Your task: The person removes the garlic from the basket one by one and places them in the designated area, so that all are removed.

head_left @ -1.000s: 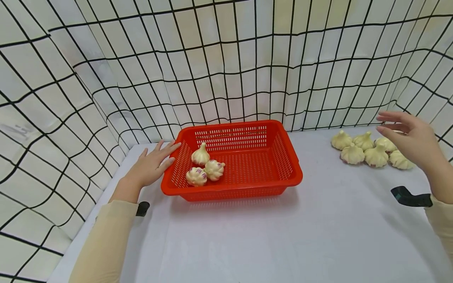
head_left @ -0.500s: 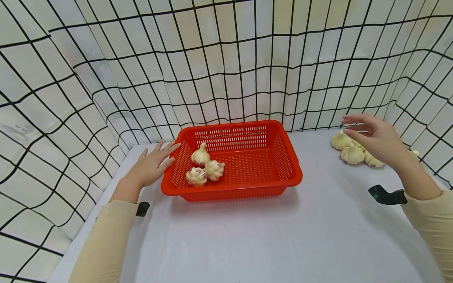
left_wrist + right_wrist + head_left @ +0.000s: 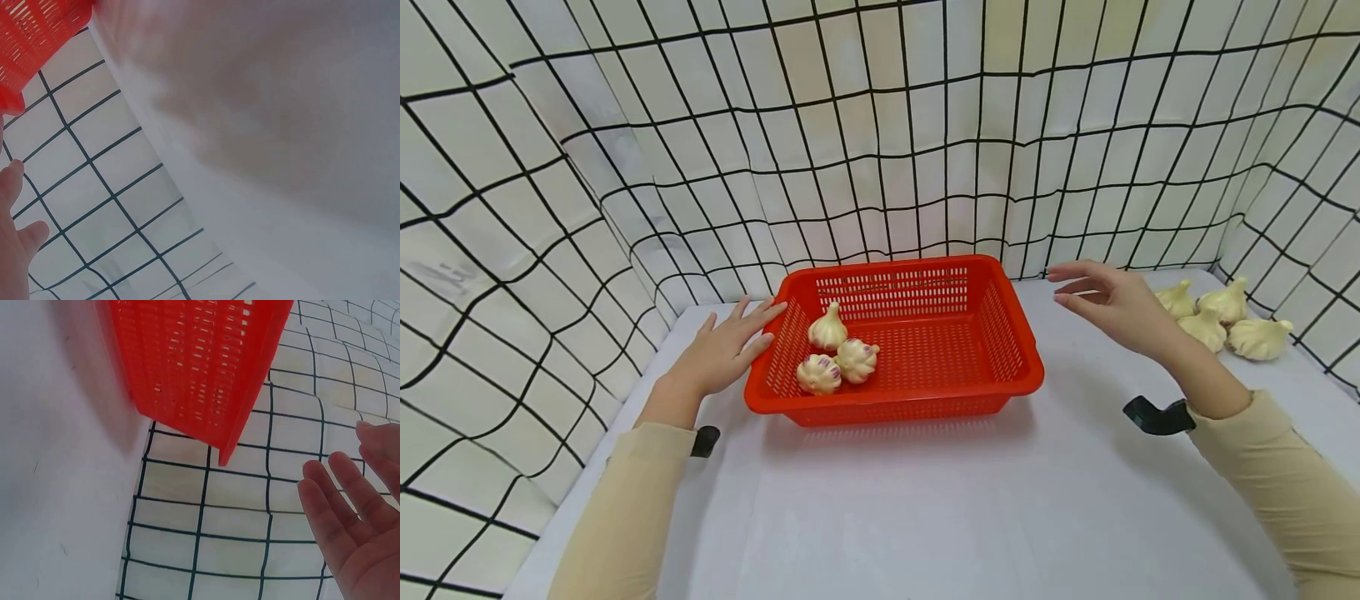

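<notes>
Pale surface, backed by a netted wall. On it, upright near the back netting, a red basket. Left hand rests on the basket's left rim, fingers spread wide, gripping nothing — probably there to steady it. Right hand is raised to the right of the basket, thumb well apart from relaxed fingers, palm bare in the right wrist view. Garlic: three bulbs gathered at the basket's left end; four loose bulbs visible at far right, perhaps clustered to stay within reach. Any others there lie hidden behind the hand; cannot count.

Against half a second earlier: right hand shifted leftward, nearer the basket — rightmost loose bulbs now show more fully. Left hand, basket and its contents unchanged.
</notes>
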{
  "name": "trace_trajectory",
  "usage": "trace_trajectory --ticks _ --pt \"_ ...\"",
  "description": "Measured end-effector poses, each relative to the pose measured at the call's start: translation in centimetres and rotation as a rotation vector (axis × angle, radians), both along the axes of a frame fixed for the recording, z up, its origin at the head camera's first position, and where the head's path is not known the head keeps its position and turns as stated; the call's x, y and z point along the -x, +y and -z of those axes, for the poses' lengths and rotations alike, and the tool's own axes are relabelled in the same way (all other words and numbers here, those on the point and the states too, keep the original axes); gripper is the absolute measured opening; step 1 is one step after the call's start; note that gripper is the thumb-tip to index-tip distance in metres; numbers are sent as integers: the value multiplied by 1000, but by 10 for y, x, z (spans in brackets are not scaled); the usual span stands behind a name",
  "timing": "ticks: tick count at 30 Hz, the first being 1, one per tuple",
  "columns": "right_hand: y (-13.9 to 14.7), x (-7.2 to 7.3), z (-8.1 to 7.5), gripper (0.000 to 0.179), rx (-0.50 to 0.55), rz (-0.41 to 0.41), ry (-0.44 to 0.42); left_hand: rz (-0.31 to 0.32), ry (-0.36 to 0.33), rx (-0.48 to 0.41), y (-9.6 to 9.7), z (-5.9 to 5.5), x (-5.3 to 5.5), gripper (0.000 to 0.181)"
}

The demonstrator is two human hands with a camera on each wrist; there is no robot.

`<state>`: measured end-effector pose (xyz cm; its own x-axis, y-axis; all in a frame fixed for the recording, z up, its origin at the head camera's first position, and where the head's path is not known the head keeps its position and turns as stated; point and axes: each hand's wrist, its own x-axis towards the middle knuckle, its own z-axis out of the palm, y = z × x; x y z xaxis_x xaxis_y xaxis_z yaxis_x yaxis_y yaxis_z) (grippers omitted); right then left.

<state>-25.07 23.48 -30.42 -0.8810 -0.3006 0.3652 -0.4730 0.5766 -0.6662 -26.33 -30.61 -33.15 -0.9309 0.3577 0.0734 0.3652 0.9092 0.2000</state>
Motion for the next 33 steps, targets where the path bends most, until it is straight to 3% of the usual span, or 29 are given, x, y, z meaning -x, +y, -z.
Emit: trace_trajectory --ticks 9,15,33 --pt "-38 9 7 39 26 -139 -65 3 -1 13 1 -1 1 67" --pt "-64 12 8 38 17 -210 -56 8 5 14 0 0 2 67" --pt "-138 5 5 42 -50 -364 -84 -2 6 16 0 0 3 69"
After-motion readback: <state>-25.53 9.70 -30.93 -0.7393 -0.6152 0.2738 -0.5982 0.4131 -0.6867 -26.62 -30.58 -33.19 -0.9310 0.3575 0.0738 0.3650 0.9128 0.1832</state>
